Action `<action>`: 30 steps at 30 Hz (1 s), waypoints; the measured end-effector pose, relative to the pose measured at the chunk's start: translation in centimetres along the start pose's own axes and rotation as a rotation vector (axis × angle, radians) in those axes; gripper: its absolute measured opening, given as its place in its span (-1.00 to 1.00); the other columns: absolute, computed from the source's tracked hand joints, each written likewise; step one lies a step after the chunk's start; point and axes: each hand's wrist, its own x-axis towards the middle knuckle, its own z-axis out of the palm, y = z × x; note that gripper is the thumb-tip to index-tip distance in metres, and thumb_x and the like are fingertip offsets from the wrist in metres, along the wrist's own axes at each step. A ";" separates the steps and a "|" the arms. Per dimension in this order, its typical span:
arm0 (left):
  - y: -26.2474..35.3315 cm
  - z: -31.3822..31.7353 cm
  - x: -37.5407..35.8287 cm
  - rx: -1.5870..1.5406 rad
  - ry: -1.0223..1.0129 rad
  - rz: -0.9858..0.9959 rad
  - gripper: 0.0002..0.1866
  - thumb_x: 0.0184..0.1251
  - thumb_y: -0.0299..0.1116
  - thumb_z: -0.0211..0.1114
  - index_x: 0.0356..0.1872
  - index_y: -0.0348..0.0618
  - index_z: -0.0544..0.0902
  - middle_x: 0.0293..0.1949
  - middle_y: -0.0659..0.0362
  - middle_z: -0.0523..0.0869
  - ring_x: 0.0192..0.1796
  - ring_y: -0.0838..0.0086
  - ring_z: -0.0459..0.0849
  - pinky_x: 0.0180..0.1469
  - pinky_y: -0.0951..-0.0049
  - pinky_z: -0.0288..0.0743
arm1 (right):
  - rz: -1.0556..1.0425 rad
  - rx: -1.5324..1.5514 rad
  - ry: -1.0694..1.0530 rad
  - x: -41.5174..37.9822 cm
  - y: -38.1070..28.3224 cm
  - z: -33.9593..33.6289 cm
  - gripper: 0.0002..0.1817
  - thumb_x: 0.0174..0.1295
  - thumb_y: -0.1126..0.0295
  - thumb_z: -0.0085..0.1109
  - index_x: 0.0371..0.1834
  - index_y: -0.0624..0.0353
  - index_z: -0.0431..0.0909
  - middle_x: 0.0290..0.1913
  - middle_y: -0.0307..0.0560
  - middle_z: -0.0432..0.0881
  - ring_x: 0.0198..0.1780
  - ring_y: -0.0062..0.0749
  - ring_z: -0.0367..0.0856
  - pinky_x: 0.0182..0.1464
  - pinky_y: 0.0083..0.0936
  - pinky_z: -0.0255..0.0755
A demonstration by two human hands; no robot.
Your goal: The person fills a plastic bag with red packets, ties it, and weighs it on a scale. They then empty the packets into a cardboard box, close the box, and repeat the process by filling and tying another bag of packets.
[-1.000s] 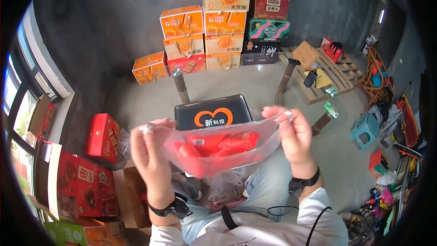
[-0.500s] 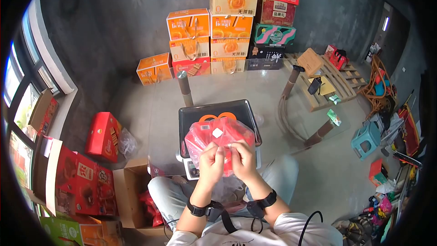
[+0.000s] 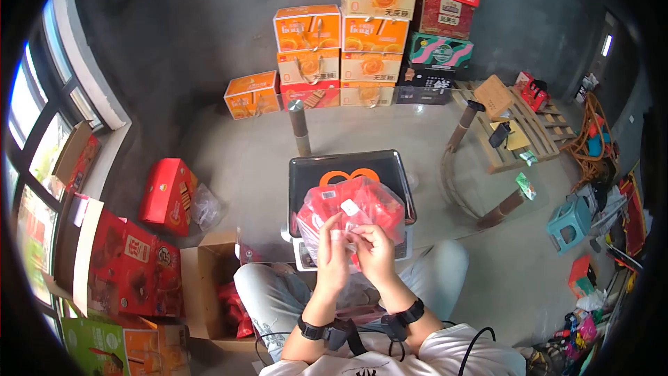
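A clear plastic bag (image 3: 386, 207) with red packets inside and a small white label lies on a black tray (image 3: 306, 173) with an orange design. Under the tray is a white-edged device (image 3: 303, 257) that looks like a scale. My left hand (image 3: 332, 254) pinches the bag's near edge, its index finger stretched upward. Beside it, my right hand (image 3: 376, 256) grips the same gathered plastic between thumb and fingers. The fingertips almost meet, and the exact spot they hold is partly hidden.
The tray stands on a glass table (image 3: 264, 226). An open cardboard box (image 3: 202, 292) with red packets sits at lower left, near a red carton (image 3: 167, 195). Stacked gift boxes (image 3: 376, 35) line the wall. At right are a wooden pallet (image 3: 515, 125) and a blue stool (image 3: 569, 223).
My hands have loosened from tight fists into finger pinches, and the left index finger now points up. The whole view has shifted, so the scene sits slightly further right.
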 end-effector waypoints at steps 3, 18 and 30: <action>-0.1 0.3 0.1 0.002 0.025 -0.030 -0.67 0.54 -0.32 -0.04 0.24 -0.11 0.42 -0.37 0.40 0.50 -0.47 0.81 0.30 -0.46 0.76 0.16 | -0.063 -0.045 -0.037 0.0 0.1 -0.2 -0.86 0.27 0.65 0.14 -0.13 0.36 0.51 -0.23 0.02 0.71 -0.18 -0.43 0.71 -0.19 -0.57 0.58; -2.5 -0.6 1.2 -0.112 -0.003 -0.085 -0.81 0.55 -0.30 0.03 -0.16 -0.18 0.53 -0.37 0.36 0.54 -0.33 0.73 0.47 -0.29 0.67 0.40 | -0.223 -0.223 -0.254 -0.8 2.9 -1.8 -0.88 0.24 0.60 0.15 -0.19 0.33 0.46 -0.17 0.02 0.66 -0.11 -0.39 0.66 -0.03 -0.49 0.51; -1.8 -0.4 0.8 0.828 0.043 0.554 -0.86 0.29 -0.46 0.20 -0.19 -0.23 0.48 -0.55 0.00 0.60 -0.50 0.08 0.64 -0.49 0.17 0.47 | -0.019 -0.109 0.048 -0.1 3.0 -1.6 -0.94 0.39 0.54 -0.03 -0.19 0.26 0.31 -0.41 -0.15 0.54 -0.42 -0.62 0.50 -0.37 -0.63 0.40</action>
